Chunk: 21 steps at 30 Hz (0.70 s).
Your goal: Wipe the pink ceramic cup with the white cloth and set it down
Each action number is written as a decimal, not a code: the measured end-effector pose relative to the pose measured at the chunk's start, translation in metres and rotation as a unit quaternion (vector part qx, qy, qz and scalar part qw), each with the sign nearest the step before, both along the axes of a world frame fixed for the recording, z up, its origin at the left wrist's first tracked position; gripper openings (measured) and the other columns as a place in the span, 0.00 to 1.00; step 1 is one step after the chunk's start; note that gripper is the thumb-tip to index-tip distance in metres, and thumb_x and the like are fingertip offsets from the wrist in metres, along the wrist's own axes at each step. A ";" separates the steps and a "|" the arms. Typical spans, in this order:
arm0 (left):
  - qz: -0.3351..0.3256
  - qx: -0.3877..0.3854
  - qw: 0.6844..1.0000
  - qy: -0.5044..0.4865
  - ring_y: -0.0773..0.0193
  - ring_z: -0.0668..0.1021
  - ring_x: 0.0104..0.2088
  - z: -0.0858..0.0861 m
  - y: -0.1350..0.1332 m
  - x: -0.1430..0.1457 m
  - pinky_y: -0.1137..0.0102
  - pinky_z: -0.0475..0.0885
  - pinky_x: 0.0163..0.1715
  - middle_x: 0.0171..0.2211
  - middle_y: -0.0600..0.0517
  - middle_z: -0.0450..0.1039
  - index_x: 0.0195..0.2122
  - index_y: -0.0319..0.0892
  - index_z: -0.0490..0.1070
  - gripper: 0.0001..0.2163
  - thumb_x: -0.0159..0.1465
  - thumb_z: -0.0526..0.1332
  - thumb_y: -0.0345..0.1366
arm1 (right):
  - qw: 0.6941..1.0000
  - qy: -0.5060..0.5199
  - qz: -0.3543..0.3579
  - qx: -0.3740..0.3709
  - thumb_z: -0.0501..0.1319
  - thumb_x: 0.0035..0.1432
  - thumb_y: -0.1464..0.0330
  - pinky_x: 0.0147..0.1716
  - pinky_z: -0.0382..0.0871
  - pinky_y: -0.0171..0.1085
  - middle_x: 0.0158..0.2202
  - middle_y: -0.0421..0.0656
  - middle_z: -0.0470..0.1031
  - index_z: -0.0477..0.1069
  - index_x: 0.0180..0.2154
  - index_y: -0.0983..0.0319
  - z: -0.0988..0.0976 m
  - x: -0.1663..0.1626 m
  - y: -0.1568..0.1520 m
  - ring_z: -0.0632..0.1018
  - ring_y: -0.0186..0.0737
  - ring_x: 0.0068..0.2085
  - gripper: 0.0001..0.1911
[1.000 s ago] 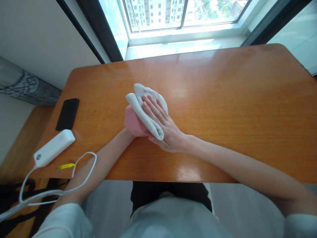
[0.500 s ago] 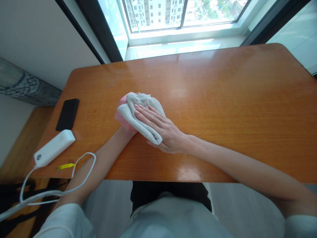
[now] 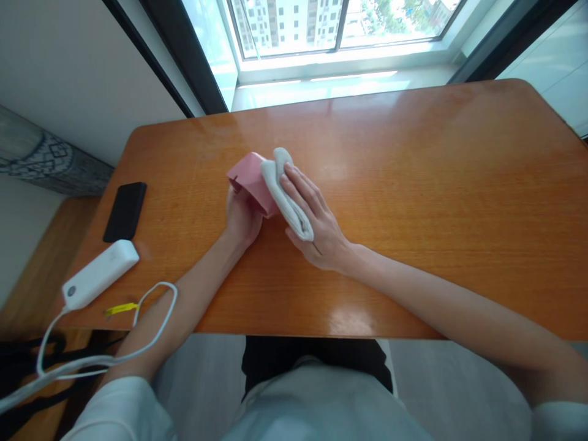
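Note:
A pink box-like object (image 3: 252, 177) is tilted up on the wooden table (image 3: 413, 184), held from below and behind by my left hand (image 3: 242, 217). My right hand (image 3: 316, 220) presses a folded white cloth (image 3: 285, 193) against the pink object's right side, fingers spread flat over the cloth. Both hands sit near the middle of the table, slightly left.
A black phone (image 3: 125, 211) lies near the table's left edge. In front of it rests a white power bank (image 3: 100, 273) with a white cable (image 3: 151, 318) looping off the front edge. A window runs behind the table.
The pink object has been turned up and moved farther from me. The cloth slid from its top to its right side, and my left hand came into view beneath it.

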<state>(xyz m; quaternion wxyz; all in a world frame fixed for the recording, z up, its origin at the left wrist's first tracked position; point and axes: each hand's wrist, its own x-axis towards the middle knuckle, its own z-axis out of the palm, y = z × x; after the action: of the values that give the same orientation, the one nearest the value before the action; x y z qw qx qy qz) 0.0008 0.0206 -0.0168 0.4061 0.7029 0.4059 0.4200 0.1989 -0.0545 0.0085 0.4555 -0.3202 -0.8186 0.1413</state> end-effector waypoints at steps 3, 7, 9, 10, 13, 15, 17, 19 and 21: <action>0.033 -0.028 0.994 -0.097 0.49 0.77 0.70 -0.005 -0.005 0.007 0.40 0.73 0.73 0.74 0.52 0.71 0.77 0.55 0.54 0.38 0.74 0.52 0.70 | 0.995 0.035 -0.081 -0.044 0.46 0.81 0.49 0.83 0.51 0.65 0.87 0.43 0.45 0.39 0.84 0.48 -0.006 0.005 0.014 0.49 0.54 0.86 0.39; -0.034 0.042 0.995 -0.087 0.45 0.71 0.77 -0.009 -0.018 0.019 0.47 0.76 0.71 0.79 0.47 0.63 0.80 0.60 0.49 0.44 0.70 0.64 0.69 | 0.982 0.107 -0.140 -0.067 0.45 0.81 0.45 0.83 0.51 0.66 0.84 0.44 0.56 0.53 0.80 0.47 -0.014 0.016 0.033 0.55 0.55 0.84 0.35; -0.047 0.090 0.993 -0.052 0.44 0.72 0.76 -0.009 -0.024 0.024 0.47 0.78 0.69 0.79 0.45 0.60 0.82 0.63 0.40 0.50 0.68 0.68 0.67 | 0.974 0.139 -0.149 -0.097 0.43 0.81 0.45 0.81 0.55 0.66 0.80 0.44 0.65 0.61 0.77 0.47 -0.016 0.021 0.039 0.62 0.55 0.82 0.33; -0.045 0.106 0.993 -0.035 0.44 0.73 0.75 -0.009 -0.027 0.026 0.46 0.79 0.68 0.79 0.44 0.60 0.82 0.64 0.37 0.52 0.67 0.70 0.65 | 0.971 0.153 -0.148 -0.112 0.42 0.81 0.46 0.80 0.58 0.66 0.77 0.45 0.69 0.63 0.76 0.48 -0.016 0.023 0.040 0.65 0.55 0.80 0.33; -0.016 0.131 0.991 -0.001 0.42 0.74 0.74 -0.004 -0.031 0.028 0.44 0.77 0.69 0.78 0.42 0.60 0.82 0.65 0.41 0.54 0.65 0.76 0.60 | 0.965 0.174 -0.141 -0.137 0.41 0.82 0.46 0.76 0.68 0.63 0.72 0.47 0.76 0.66 0.74 0.50 -0.015 0.025 0.040 0.75 0.54 0.74 0.33; 0.008 0.144 0.989 0.011 0.41 0.72 0.74 -0.001 -0.032 0.027 0.44 0.75 0.71 0.78 0.42 0.60 0.81 0.62 0.47 0.54 0.62 0.78 0.60 | 0.966 0.171 -0.141 -0.133 0.41 0.82 0.47 0.74 0.71 0.60 0.69 0.47 0.79 0.68 0.72 0.51 -0.013 0.024 0.039 0.78 0.52 0.71 0.32; 0.023 0.160 0.986 0.030 0.39 0.72 0.74 0.002 -0.032 0.024 0.44 0.73 0.72 0.76 0.41 0.61 0.80 0.59 0.50 0.55 0.58 0.80 0.61 | 0.969 0.160 -0.147 -0.120 0.42 0.82 0.47 0.73 0.72 0.58 0.69 0.46 0.80 0.71 0.69 0.50 -0.011 0.024 0.037 0.78 0.51 0.70 0.30; 0.035 0.173 0.983 0.057 0.38 0.72 0.73 0.005 -0.032 0.021 0.43 0.73 0.72 0.74 0.41 0.63 0.80 0.58 0.51 0.58 0.55 0.82 0.62 | 0.970 0.154 -0.151 -0.112 0.44 0.82 0.47 0.74 0.72 0.58 0.68 0.45 0.80 0.74 0.67 0.48 -0.008 0.023 0.035 0.77 0.50 0.71 0.29; 0.048 0.177 0.980 0.079 0.38 0.73 0.71 0.006 -0.033 0.020 0.43 0.73 0.71 0.72 0.41 0.64 0.79 0.58 0.51 0.59 0.53 0.83 0.63 | 0.972 0.153 -0.145 -0.107 0.46 0.81 0.47 0.75 0.70 0.59 0.68 0.45 0.80 0.76 0.65 0.49 -0.007 0.023 0.034 0.77 0.51 0.72 0.28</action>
<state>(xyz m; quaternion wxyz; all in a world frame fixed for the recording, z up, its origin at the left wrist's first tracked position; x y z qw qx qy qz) 0.0211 -0.0122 -0.0105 0.2209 0.7742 0.3893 0.4476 0.2221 -0.0204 0.0015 0.5540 -0.4569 -0.6641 0.2079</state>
